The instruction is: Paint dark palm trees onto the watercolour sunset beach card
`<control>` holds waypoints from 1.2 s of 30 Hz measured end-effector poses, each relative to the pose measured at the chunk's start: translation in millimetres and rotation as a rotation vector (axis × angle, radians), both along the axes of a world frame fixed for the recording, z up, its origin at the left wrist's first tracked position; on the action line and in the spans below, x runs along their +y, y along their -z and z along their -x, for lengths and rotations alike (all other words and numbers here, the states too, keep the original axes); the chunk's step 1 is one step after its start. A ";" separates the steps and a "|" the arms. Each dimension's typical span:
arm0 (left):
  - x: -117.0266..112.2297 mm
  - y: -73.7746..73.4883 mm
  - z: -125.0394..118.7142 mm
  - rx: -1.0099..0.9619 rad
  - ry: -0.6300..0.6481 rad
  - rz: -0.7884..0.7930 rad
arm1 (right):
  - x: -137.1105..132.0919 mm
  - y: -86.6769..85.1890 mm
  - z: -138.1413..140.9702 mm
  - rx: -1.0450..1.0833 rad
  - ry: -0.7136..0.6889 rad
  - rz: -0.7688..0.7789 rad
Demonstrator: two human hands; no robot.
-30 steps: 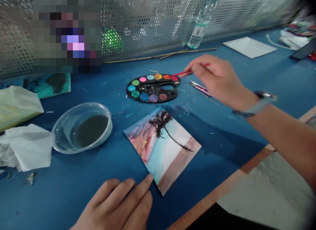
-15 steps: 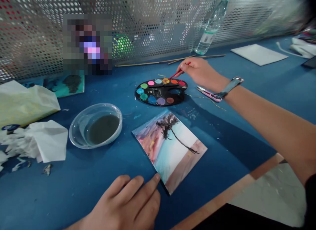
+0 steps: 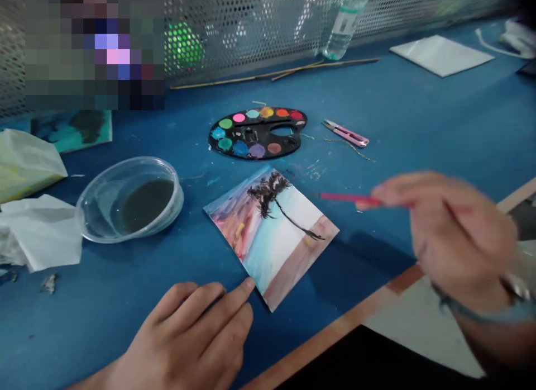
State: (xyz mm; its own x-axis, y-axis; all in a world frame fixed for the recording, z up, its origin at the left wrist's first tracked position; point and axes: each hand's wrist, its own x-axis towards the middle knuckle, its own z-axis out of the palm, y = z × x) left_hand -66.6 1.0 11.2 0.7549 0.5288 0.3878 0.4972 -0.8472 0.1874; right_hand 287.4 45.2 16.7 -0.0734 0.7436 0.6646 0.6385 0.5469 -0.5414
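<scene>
A small square painting (image 3: pixel 288 233) of a dark palm tree over blue, white and brown lies flat on the blue table. My left hand (image 3: pixel 188 328) rests at its lower left edge, fingers stretched out, one fingertip touching the edge. To the right of the painting, my right hand (image 3: pixel 456 228) is closed around a thin red paintbrush (image 3: pixel 347 198), slightly blurred, its tip pointing left in the air. Beyond the painting sits a black oval paint palette (image 3: pixel 262 134) with several coloured wells. A clear plastic bowl (image 3: pixel 86 225) of dark water stands to the left.
Pink thread snips (image 3: pixel 349 135) lie right of the palette. Crumpled tissue (image 3: pixel 50 228) and a teal painting (image 3: pixel 79 130) are at the left. A water bottle (image 3: pixel 341 32), thin sticks (image 3: pixel 301 67) and a white panel (image 3: pixel 441 53) lie toward the perforated metal screen (image 3: pixel 251 32).
My right hand has lifted the brush off the palette's yellow well and drawn it back toward me, right of the painting. My left hand stays at the painting's edge. The view has shifted slightly.
</scene>
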 end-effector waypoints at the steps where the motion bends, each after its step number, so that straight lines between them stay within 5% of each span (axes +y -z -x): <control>1: -0.1 1.5 0.4 -0.003 -0.004 0.008 | -24.2 7.4 -1.1 -0.109 -0.026 -0.005; 6: -2.5 5.7 3.4 0.005 -0.010 0.048 | -73.5 27.5 -2.1 -0.323 -0.129 -0.039; 19: -2.4 4.9 1.7 0.066 -0.012 0.020 | -72.1 26.2 7.8 -0.319 -0.038 -0.032; 36: -3.1 7.4 5.9 -0.002 -0.013 0.039 | -74.5 32.5 1.0 -0.351 -0.100 -0.066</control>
